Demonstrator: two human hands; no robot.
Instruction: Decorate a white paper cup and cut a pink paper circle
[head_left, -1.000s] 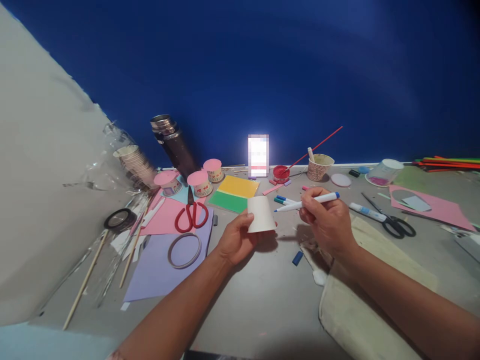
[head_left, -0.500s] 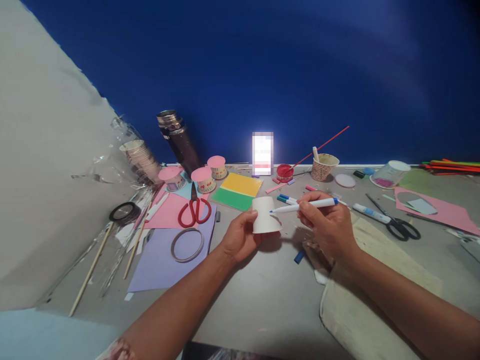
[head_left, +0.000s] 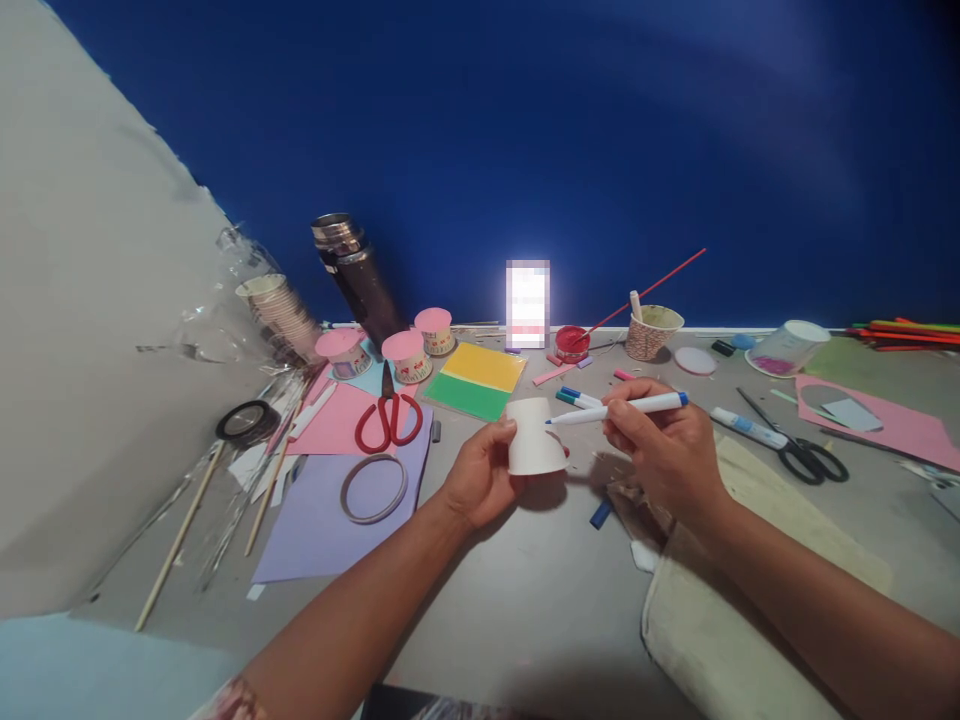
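While our left hand [head_left: 481, 476] grips an inverted white paper cup [head_left: 535, 442], our right hand [head_left: 666, 446] pinches a blue-tipped marker [head_left: 651, 405].

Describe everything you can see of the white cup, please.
The cup is plain white, looks like paper, and tapers, with its narrow end up and its wider rim below. No drawing can be made out on the side in view. The left hand holds it over the grey table, thumb against its side. The blue tip of a marker in the right hand is at its side; whether they touch, I cannot tell.
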